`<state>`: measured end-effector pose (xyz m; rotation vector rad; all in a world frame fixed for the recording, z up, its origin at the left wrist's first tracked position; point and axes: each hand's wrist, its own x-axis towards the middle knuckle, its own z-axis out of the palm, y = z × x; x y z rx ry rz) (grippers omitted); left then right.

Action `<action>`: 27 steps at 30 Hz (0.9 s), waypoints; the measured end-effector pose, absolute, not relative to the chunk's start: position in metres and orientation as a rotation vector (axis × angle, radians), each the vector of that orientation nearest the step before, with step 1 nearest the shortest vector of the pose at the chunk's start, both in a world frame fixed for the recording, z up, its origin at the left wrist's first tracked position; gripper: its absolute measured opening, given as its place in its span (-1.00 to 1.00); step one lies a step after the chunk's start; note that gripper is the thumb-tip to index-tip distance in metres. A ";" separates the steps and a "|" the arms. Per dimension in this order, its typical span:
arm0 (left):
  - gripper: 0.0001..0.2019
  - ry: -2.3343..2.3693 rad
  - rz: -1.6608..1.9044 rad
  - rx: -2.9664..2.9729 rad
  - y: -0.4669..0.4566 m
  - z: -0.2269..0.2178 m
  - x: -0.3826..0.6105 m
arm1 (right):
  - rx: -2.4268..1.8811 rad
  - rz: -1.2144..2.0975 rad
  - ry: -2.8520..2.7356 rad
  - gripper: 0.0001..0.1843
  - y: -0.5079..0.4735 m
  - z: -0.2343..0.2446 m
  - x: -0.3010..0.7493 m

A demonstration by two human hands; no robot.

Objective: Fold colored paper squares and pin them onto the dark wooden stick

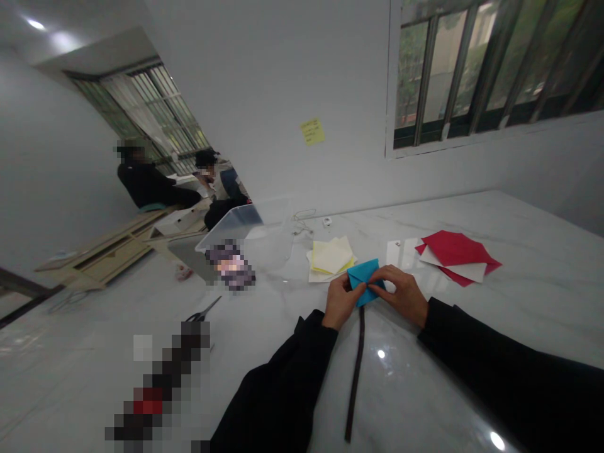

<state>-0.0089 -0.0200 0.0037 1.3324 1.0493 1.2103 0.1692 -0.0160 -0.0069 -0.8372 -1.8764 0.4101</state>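
A folded piece of blue paper [363,272] sits on the white marble table [519,251], held between both my hands. My left hand [340,301] pinches its left edge with fingers closed. My right hand [401,292] presses and pinches its right side, fingers curled onto the fold. Both arms wear black sleeves. A thin dark strap [355,371] lies on the table under the paper, running towards me.
A stack of pale yellow sheets [331,258] lies just beyond the blue paper. Red and white sheets [455,255] lie to the right. A clear plastic box [245,236] and scissors [204,311] are to the left. Two people sit far off at the left.
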 end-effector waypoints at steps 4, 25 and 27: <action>-0.67 1.071 1.213 1.373 -0.019 0.002 -0.009 | -0.820 0.451 -1.894 -0.89 -0.015 -0.007 0.169; -0.72 1.167 1.243 1.431 -0.015 0.000 -0.012 | -0.823 0.484 -1.963 -0.89 -0.010 -0.007 0.172; -0.72 1.147 1.239 1.421 -0.016 0.002 -0.011 | -0.819 0.481 -1.972 -0.90 -0.010 -0.006 0.171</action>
